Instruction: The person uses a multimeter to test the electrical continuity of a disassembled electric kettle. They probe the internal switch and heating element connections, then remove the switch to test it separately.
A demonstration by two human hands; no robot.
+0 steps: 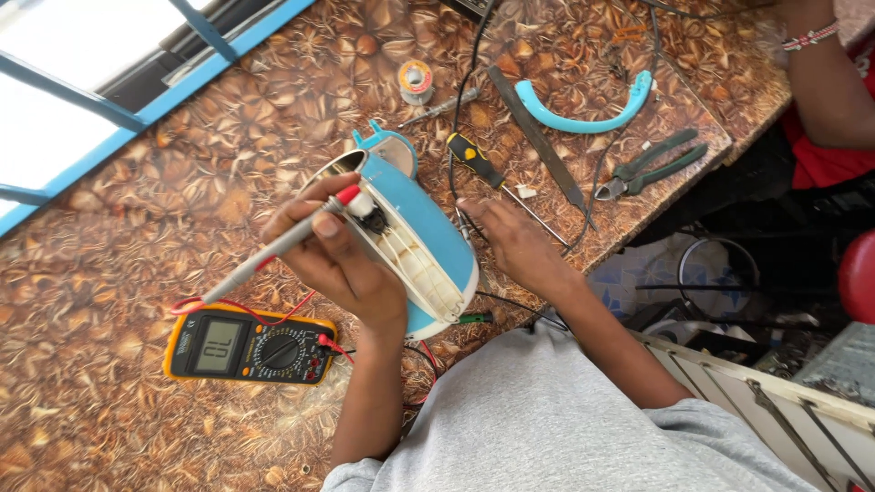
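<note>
My left hand point(337, 255) grips a light blue electric kettle body point(415, 237) lying on its side, and also holds a red multimeter probe point(283, 241) whose tip touches a part at the kettle's opened handle side. My right hand point(510, 241) rests flat on the table just right of the kettle, fingers near a thin metal probe tip, holding nothing I can make out. A yellow multimeter point(251, 346) lies below my left hand, its red lead running up to the probe.
On the brown patterned table point(137, 210) lie a yellow-black screwdriver point(478, 162), a solder spool point(416, 80), a flat file point(538, 137), a curved blue kettle handle piece point(583, 114) and green pliers point(652, 164). Another person's arm point(825, 82) is at the top right.
</note>
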